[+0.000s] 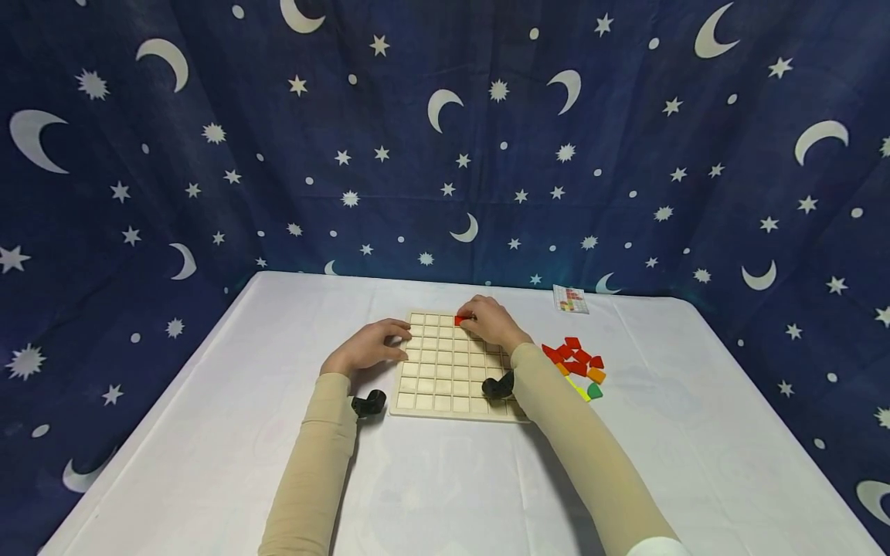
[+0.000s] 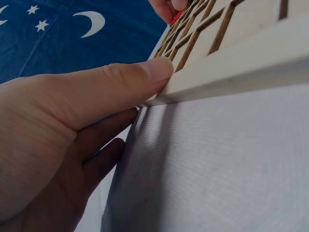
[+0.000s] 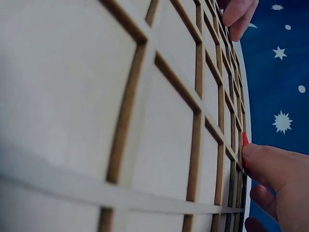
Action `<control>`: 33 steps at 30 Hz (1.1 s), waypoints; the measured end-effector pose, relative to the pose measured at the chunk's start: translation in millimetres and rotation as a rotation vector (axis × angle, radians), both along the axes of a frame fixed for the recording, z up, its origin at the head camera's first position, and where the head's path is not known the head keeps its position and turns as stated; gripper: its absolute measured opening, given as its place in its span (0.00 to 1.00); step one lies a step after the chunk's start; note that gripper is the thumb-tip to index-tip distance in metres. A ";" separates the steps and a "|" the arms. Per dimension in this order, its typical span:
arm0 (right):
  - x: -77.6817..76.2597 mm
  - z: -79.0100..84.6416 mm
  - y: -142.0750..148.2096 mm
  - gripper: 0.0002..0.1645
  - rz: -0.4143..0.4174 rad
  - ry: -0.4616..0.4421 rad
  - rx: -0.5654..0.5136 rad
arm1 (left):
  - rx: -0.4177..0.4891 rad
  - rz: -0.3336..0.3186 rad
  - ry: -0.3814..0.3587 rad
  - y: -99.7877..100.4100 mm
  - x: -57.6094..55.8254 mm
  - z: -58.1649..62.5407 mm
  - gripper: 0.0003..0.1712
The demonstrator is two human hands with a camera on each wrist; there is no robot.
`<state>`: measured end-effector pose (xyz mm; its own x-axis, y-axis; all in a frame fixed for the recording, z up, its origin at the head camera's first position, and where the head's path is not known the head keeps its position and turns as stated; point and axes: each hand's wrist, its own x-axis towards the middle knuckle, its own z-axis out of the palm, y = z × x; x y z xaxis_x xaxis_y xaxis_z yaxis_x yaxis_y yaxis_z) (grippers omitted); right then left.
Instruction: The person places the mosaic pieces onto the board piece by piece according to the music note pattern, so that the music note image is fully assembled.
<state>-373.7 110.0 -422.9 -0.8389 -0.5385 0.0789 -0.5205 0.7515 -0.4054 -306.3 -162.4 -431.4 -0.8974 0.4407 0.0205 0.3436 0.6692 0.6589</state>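
A pale wooden board [image 1: 434, 371] with a grid of square recesses lies on the white table. My left hand [image 1: 368, 345] rests at its left edge; in the left wrist view the thumb [image 2: 157, 70] touches the rim, with the other fingers loosely extended beside it. Over the far row of the grid, my right hand [image 1: 490, 320] pinches a small red tile [image 1: 459, 320] between thumb and fingers. Only a sliver of that tile shows in the right wrist view, at the board's far side. Whether it sits fully in a recess is hidden by the fingers.
Right of the board lies a loose pile of red tiles [image 1: 575, 367], with orange tiles [image 1: 596, 375], a green tile [image 1: 594, 391] and yellow ones partly behind the right sleeve. A small printed card [image 1: 571, 300] lies near the table's back edge, before a dark blue curtain [image 1: 389, 139].
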 end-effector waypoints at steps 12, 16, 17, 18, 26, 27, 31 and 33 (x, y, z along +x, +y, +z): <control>4.8 4.3 15.6 0.19 -0.054 -0.044 -0.162 | 0.030 -0.023 0.017 0.2 -0.5 0.5 0.24; 10.1 9.9 32.7 0.20 -0.119 -0.054 -0.207 | 0.019 -0.030 0.042 0.9 0.0 1.2 0.24; 11.5 11.0 37.7 0.21 -0.134 -0.052 -0.213 | 0.018 -0.027 0.039 0.8 -0.3 1.1 0.24; 12.9 11.8 43.0 0.21 -0.150 -0.055 -0.221 | 0.014 -0.028 0.039 0.5 -0.6 1.0 0.24; 25.2 11.2 93.3 0.22 -0.273 -0.077 -0.204 | 0.009 -0.013 0.038 -1.1 2.7 1.9 0.23; 27.2 10.9 100.3 0.22 -0.301 -0.083 -0.194 | 0.009 -0.014 0.038 -1.0 3.0 1.9 0.23; 34.6 8.8 127.0 0.22 -0.396 -0.119 -0.144 | 0.012 -0.012 0.004 0.0 2.2 1.6 0.24; 37.7 7.6 137.2 0.21 -0.415 -0.137 -0.112 | 0.008 -0.004 -0.006 0.7 1.2 1.2 0.24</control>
<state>-336.0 247.2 -415.2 -0.9888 -0.1490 -0.0092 -0.1204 0.8326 -0.5405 -305.2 -161.7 -430.2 -0.8956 0.4445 0.0183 0.3425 0.6627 0.6660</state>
